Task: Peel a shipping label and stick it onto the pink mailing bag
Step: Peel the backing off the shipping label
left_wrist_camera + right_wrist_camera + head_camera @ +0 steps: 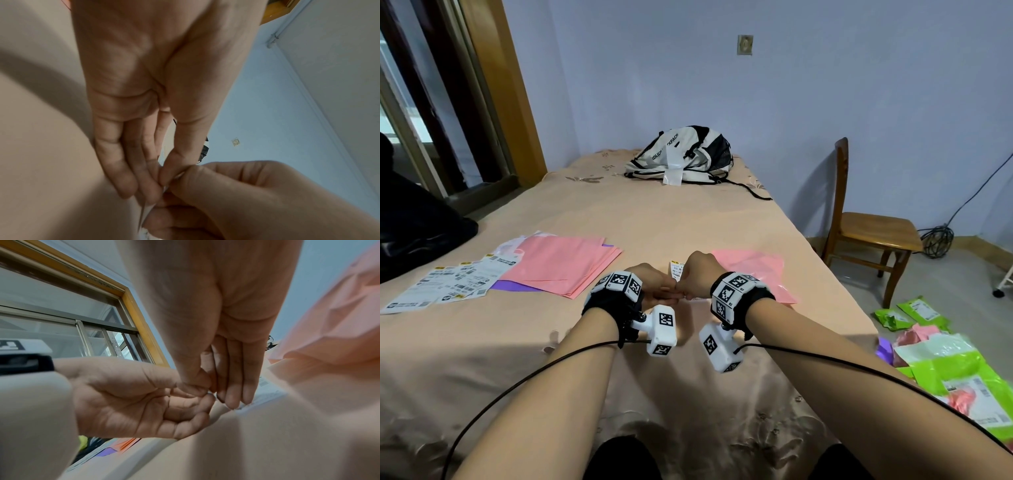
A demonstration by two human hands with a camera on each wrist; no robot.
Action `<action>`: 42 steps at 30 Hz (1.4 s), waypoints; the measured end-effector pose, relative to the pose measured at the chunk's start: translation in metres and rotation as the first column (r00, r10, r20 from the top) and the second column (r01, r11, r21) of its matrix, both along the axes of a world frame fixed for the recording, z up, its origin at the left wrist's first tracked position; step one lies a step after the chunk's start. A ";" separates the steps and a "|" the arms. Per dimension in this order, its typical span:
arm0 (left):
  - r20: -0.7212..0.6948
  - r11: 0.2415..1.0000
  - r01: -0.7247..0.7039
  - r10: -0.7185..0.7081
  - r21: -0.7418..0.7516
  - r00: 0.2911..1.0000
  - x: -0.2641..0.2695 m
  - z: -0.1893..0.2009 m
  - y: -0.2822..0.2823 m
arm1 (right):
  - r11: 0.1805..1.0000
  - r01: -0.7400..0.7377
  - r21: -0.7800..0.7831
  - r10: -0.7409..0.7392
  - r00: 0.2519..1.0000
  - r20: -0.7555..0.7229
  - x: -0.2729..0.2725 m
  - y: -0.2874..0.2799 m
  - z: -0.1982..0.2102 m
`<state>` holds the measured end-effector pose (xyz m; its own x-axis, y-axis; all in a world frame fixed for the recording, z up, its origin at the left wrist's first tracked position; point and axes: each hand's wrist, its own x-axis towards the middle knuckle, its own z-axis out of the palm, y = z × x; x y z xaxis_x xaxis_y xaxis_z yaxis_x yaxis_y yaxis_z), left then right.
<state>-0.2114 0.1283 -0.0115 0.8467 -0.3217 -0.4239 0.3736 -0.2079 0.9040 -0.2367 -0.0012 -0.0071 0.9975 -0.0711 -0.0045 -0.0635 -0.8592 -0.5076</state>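
Note:
A white shipping label (pixel 677 269) lies on the bed between my two hands, and its near edge is hidden by my fingers. My left hand (pixel 667 290) and right hand (pixel 687 288) meet over that edge. In the left wrist view the left hand (pixel 159 185) pinches the label's edge (pixel 146 211) between thumb and fingertips. The right hand (pixel 211 394) pinches the same corner of the label (pixel 265 395) in the right wrist view. A single pink mailing bag (pixel 760 274) lies flat just right of my hands, and part of it lies under my right wrist.
A stack of pink bags (pixel 565 263) over a purple one and several loose labels (pixel 448 284) lie on the bed (pixel 619 212) to the left. A backpack (pixel 685 154) sits at the far end. A wooden chair (pixel 869 229) and green bags (pixel 945 359) on the floor are to the right.

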 end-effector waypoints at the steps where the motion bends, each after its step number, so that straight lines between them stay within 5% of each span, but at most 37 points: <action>1: -0.009 1.000 0.000 0.000 -0.010 1.000 0.000 0.000 0.001 | 1.000 0.002 0.004 -0.002 1.000 0.003 0.000 0.000 0.000; 14: -0.006 0.996 -0.061 0.061 -0.061 0.998 0.003 -0.004 0.005 | 0.997 0.021 0.073 -0.018 0.999 -0.038 -0.003 0.001 0.001; 23: -0.029 0.999 0.025 -0.026 -0.030 0.999 -0.002 -0.003 0.014 | 0.991 0.003 0.131 0.014 0.992 -0.128 0.006 -0.004 0.000; 31: 0.005 0.997 0.058 -0.058 -0.048 0.998 -0.003 0.000 0.008 | 0.997 -0.013 0.077 0.022 0.993 -0.120 -0.001 -0.001 0.009; 42: -0.004 0.993 -0.072 0.073 0.092 0.997 0.007 0.002 0.011 | 0.988 0.116 -0.104 -0.114 0.993 0.023 0.000 -0.033 0.041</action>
<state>-0.2041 0.1392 -0.0098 0.8633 -0.2190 -0.4546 0.3969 -0.2618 0.8797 -0.2364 -0.0340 0.0337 0.9825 -0.1846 0.0260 -0.1572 -0.8954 -0.4165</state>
